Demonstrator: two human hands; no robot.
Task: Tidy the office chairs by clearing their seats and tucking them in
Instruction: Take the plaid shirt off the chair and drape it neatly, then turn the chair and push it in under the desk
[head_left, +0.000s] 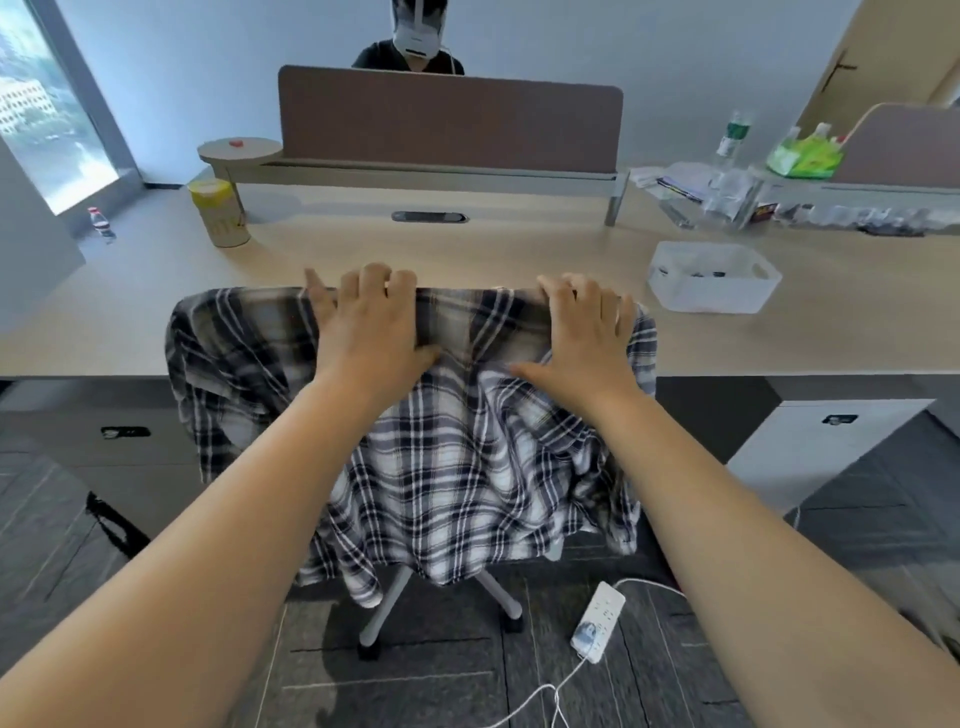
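A black-and-white plaid shirt (452, 467) hangs draped over the back of an office chair, covering it down to the grey star base (384, 613). The chair stands pushed against the front edge of the light wooden desk (467, 249); its seat is hidden under the desk and shirt. My left hand (363, 322) and my right hand (587, 332) both rest on the top of the chair back, fingers curled over the shirt-covered top edge, thumbs on the near side.
A white bin (714, 278) sits on the desk at right, a yellow-lidded canister (218, 213) at left. A brown divider (449, 119) has a person behind it. A white power strip (597, 621) and cable lie on the carpet. Drawer cabinets stand under the desk.
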